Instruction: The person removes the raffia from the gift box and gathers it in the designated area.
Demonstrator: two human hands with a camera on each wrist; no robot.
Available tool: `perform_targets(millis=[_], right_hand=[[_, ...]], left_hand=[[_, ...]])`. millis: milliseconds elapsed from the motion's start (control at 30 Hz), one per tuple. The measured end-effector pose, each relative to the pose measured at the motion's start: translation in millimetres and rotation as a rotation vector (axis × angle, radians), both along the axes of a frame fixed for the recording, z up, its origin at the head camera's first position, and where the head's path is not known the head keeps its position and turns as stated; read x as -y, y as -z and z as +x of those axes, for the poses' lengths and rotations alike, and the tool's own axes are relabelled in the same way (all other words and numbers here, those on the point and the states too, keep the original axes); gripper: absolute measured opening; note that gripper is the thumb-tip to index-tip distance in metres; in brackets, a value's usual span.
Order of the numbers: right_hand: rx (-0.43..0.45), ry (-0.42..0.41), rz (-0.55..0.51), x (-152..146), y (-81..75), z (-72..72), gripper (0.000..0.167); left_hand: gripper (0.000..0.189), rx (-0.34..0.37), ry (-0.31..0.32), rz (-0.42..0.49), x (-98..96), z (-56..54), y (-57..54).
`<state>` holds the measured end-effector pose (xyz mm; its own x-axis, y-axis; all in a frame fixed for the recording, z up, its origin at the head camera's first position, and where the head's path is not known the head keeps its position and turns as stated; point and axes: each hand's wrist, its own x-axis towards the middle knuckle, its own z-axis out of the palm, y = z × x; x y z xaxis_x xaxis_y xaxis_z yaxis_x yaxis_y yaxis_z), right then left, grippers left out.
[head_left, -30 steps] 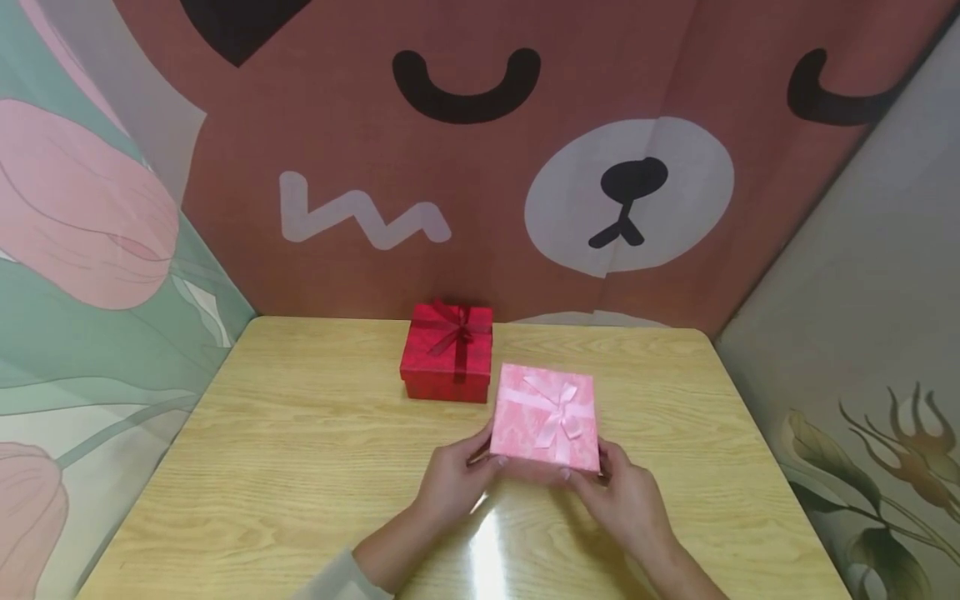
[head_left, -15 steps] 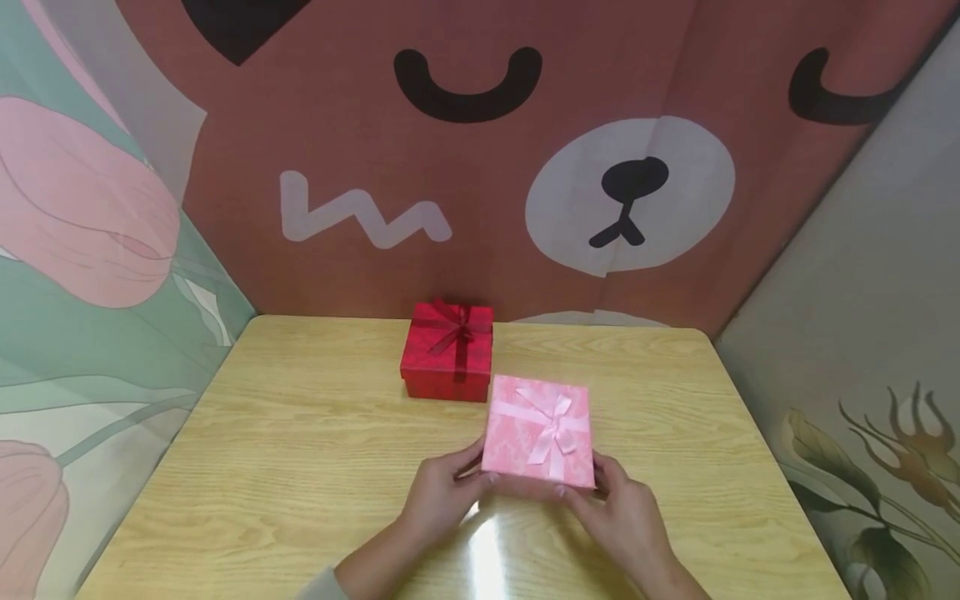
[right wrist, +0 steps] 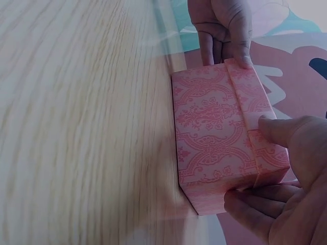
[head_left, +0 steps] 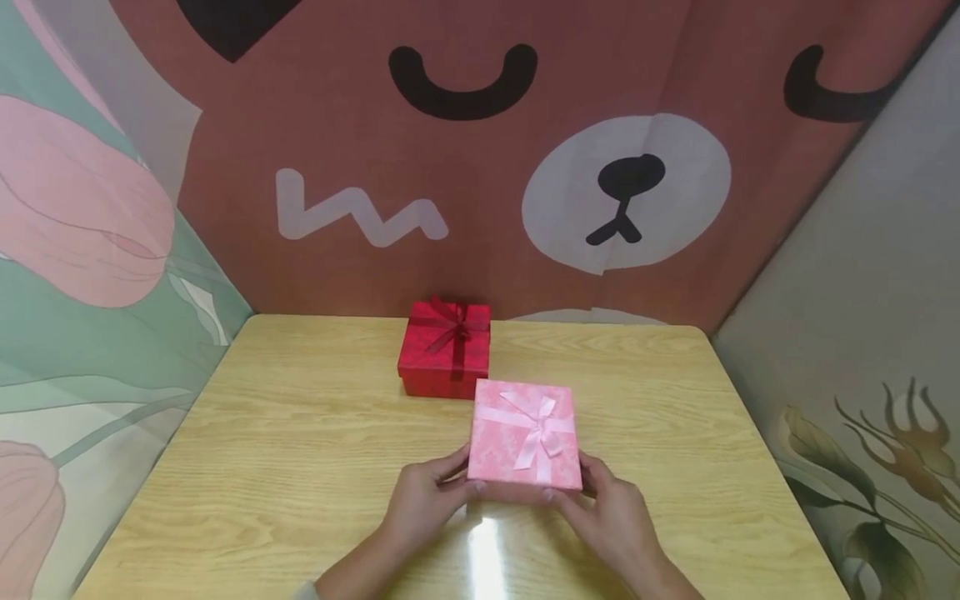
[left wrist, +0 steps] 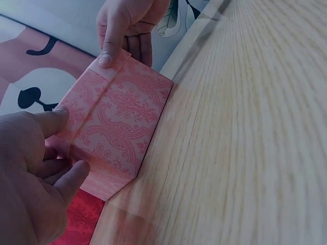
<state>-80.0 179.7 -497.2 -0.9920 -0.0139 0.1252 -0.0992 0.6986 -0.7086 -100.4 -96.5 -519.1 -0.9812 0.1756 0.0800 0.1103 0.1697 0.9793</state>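
A pink patterned gift box (head_left: 504, 446) with a pale pink ribbon bow on its lid is held between both hands near the middle of the table. My left hand (head_left: 423, 500) grips its near left corner, thumb on the lid's front edge and fingers along the side. At the near right corner my right hand (head_left: 615, 512) holds it the same way. In the left wrist view the box's lower edge (left wrist: 148, 138) lies at or close to the tabletop; I cannot tell if it touches. The lid is on, so the inside is hidden.
A red gift box (head_left: 442, 350) with a dark red ribbon bow stands just behind and left of the pink one. The wooden table (head_left: 285, 450) ends at a cloth backdrop (head_left: 337, 275) with a bear face. Patterned cloth flanks both sides.
Both hands have brought the pink box leftward and nearer to me, keeping hold of its corners. The red box has stayed in place.
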Motion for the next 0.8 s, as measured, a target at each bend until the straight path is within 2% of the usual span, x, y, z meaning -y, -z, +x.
perform_targets(millis=[167,333,467,800], right_hand=[[0.002,-0.016,0.033,3,-1.5,-3.1,0.075],[0.001,-0.045,0.051,6,-3.1,-8.7,0.079],[0.001,-0.072,0.04,9,-3.4,-11.9,0.078],[-0.082,-0.117,0.097,15,0.4,-19.3,0.073]], left_hand=[[0.058,0.021,0.0,0.029,4.3,1.0,-0.3],[0.057,0.02,-0.027,0.025,9.3,1.9,-1.3],[0.057,0.012,-0.053,-0.004,13.7,2.5,-1.7],[0.056,-0.019,-0.11,-0.071,20.5,1.5,-3.5]])
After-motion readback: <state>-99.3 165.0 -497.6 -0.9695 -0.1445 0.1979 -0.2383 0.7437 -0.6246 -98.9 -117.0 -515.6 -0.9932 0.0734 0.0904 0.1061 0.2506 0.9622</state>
